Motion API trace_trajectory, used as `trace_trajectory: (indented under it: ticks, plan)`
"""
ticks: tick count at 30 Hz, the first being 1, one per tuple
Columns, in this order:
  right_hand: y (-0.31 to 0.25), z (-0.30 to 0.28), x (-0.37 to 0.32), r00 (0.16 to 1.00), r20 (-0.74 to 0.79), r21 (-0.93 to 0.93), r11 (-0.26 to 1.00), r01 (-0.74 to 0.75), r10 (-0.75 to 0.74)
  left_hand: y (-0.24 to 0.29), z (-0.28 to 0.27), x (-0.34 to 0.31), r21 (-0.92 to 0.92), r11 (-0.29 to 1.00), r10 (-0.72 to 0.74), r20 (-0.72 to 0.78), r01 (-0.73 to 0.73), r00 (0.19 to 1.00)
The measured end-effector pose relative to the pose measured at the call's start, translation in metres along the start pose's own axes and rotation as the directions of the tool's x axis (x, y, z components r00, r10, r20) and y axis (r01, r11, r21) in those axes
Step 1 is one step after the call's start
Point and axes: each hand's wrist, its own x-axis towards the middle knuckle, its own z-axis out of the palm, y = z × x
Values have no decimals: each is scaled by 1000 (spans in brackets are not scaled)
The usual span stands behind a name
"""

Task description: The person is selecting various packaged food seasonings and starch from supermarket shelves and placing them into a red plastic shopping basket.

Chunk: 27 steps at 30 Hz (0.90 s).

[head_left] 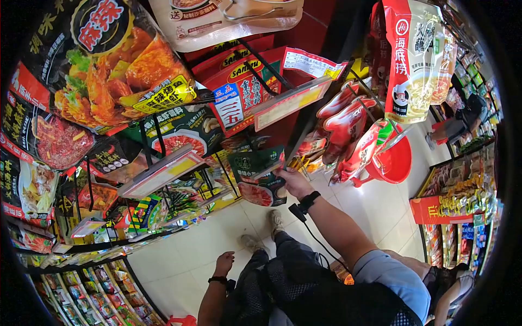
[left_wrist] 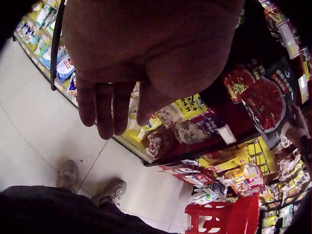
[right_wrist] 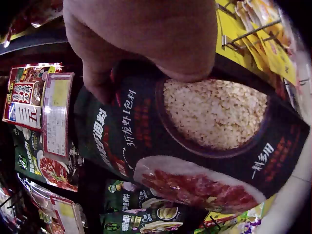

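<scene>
My right hand (head_left: 298,183) grips a dark green seasoning packet (head_left: 256,187) by its edge, out in front of the hanging racks. Close up in the right wrist view, the thumb and fingers pinch the packet (right_wrist: 146,124) at its top; pictures of chopped garlic and a red dish show on it. Similar green packets (right_wrist: 141,209) hang just behind. Low by my body, my left hand (head_left: 224,263) hangs with loose fingers and holds nothing. The left wrist view shows the same left hand (left_wrist: 151,53) over the floor, its fingers pointing down.
Large seasoning packets (head_left: 125,70) hang close at upper left, with price tags (head_left: 163,171) jutting out on hooks. A red plastic stool (head_left: 389,163) stands at the right on the tiled floor (head_left: 190,258). Another person (head_left: 467,117) is in the aisle at far right.
</scene>
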Motion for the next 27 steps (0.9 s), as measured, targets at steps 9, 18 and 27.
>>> trace_trajectory:
  ticks: [9,18,27]
  plan:
    - [9,-10,-2,997,-65,-58,997,-49,45,-10,26,4,35,999,36,-8,-36,999]
    - [12,-30,-2,995,-83,-72,996,-54,48,-39,54,13,-29,1000,-5,-4,5,1000]
    - [14,-11,61,996,-57,-9,998,67,-68,-29,55,3,-66,998,20,-34,-22,999]
